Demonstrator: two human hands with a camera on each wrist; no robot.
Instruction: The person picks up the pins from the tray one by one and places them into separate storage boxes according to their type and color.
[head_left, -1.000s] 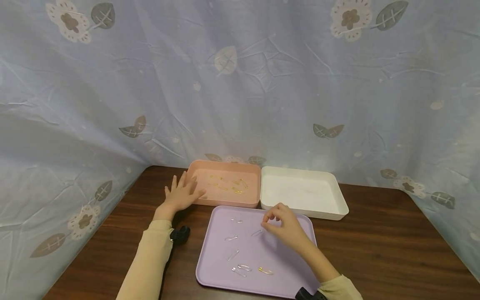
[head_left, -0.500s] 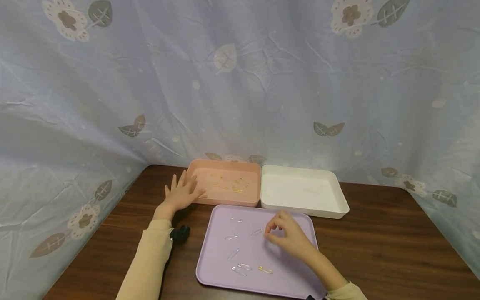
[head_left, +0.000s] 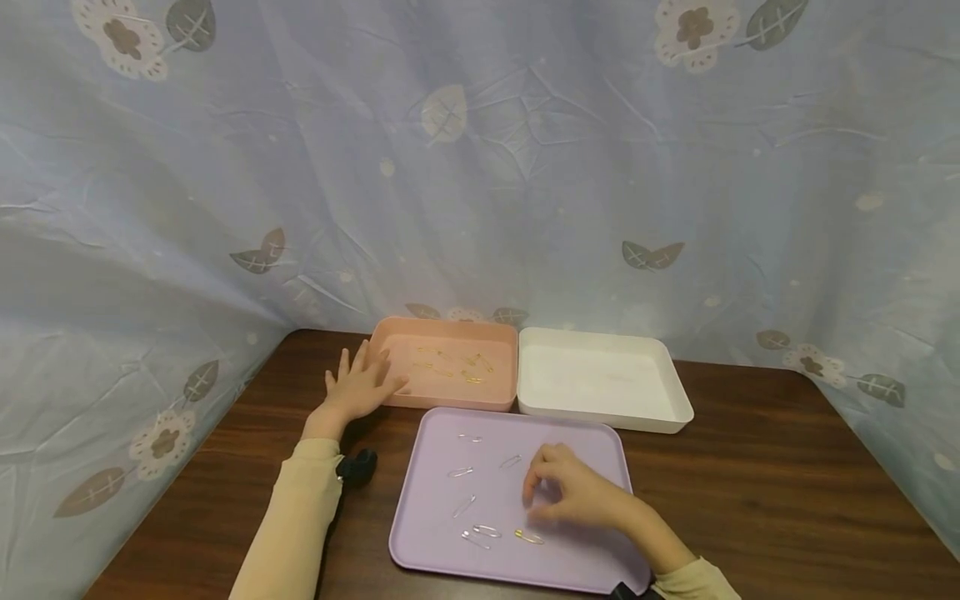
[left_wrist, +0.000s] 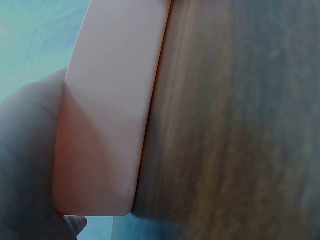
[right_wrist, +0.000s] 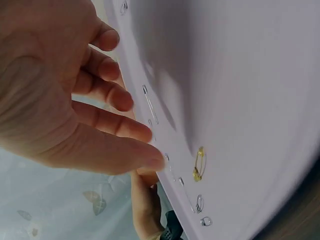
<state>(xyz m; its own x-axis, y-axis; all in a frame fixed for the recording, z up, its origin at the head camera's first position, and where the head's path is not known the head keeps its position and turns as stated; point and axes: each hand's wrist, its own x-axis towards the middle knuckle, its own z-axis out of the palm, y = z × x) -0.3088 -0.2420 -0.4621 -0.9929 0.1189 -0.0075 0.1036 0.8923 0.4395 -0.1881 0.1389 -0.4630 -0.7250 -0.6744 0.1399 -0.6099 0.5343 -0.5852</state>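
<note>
My right hand (head_left: 573, 492) hovers above the lilac tray (head_left: 420, 542), thumb and forefinger apart with nothing between them. Just below its thumb lies a gold safety pin (head_left: 529, 537), also in the right wrist view as a gold safety pin (right_wrist: 199, 164). Several silver safety pins lie about the tray, among them a silver safety pin (head_left: 511, 461) near the fingertips and another silver safety pin (head_left: 464, 506) farther left. With fingers spread, my left hand (head_left: 354, 387) rests on the left rim of the pink tray (head_left: 450, 402), which holds several gold safety pins (head_left: 444, 371).
A white tray (head_left: 600, 412) stands beside the pink one, at the back. All three trays are on a dark wooden table (head_left: 780, 483). A patterned fabric curtain (head_left: 480, 208) hangs behind and to the sides.
My right hand has come back toward the front of the lilac tray, near the gold safety pin, and its thumb and forefinger have parted. The left hand stays at the pink tray.
</note>
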